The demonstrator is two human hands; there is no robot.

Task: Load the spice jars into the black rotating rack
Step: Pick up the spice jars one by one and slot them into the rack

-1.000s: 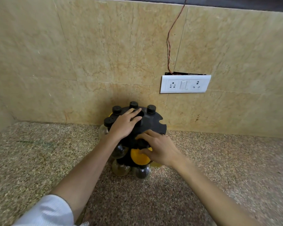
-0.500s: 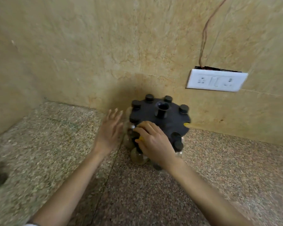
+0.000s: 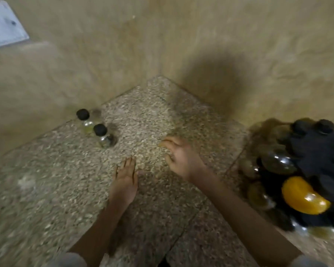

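- Presently, the black rotating rack [image 3: 316,151] stands at the right edge of view on the granite bench [image 3: 46,189], partly cut off by the frame; several jars hang in it, one with a yellow filling [image 3: 303,197].
- Two spice jars remain loose: a far jar [image 3: 84,118] and a near jar [image 3: 103,135], both black-capped, upright, just beside each other at the far left close to the wall.
- Judgement: loading is well along but not finished; at least these two jars are left. Free slots on the rack cannot be counted, the view being blurred.
- Left hand [image 3: 125,178] is flat, fingers extended, grasping nothing, low over the middle of the bench.
- Right hand [image 3: 181,158] has fingers curled loosely and holds nothing.
- Both hands lie between jars and rack, apart from each.
- Room: bare bench surface stretches from hands to jars, no obstruction. Walls [image 3: 181,45] meet in a corner at the far side, closing off the space behind the jars; a switch plate [image 3: 4,26] sits on the far left wall.
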